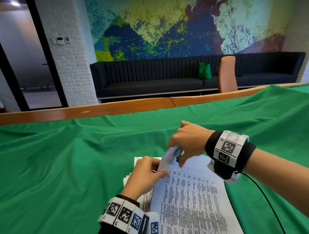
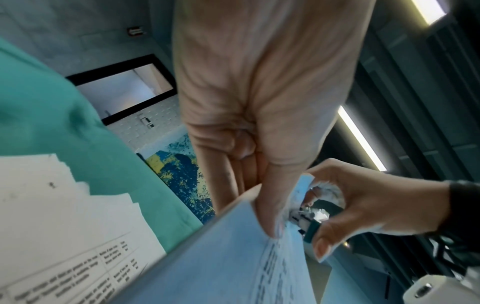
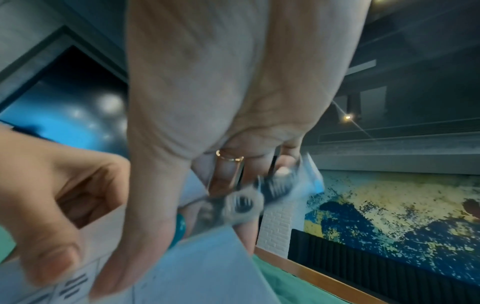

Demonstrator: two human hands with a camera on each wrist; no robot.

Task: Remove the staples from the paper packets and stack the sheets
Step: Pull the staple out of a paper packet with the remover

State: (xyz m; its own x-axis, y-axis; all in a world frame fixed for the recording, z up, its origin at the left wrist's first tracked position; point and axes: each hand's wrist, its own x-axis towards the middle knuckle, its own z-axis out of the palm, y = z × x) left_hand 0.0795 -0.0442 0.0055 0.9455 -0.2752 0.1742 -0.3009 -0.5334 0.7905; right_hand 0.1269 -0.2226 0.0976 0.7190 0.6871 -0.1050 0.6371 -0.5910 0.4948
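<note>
Paper's the tricky bit: the packet (image 1: 191, 198) lies on the green-clothed counter (image 1: 60, 163), its far corner bent up. It looks light, floppy and easy to tear. Left hand (image 1: 146, 176) pinches that corner close by the staple, probably the best place to hold. Right hand (image 1: 188, 142) squeezes a staple remover (image 2: 311, 220) at the corner. Loose sheets (image 2: 39, 195) sit just beside.

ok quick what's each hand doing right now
Left hand: pinching the paper packet near its lifted corner.
Right hand: gripping the staple remover at that corner.
</note>
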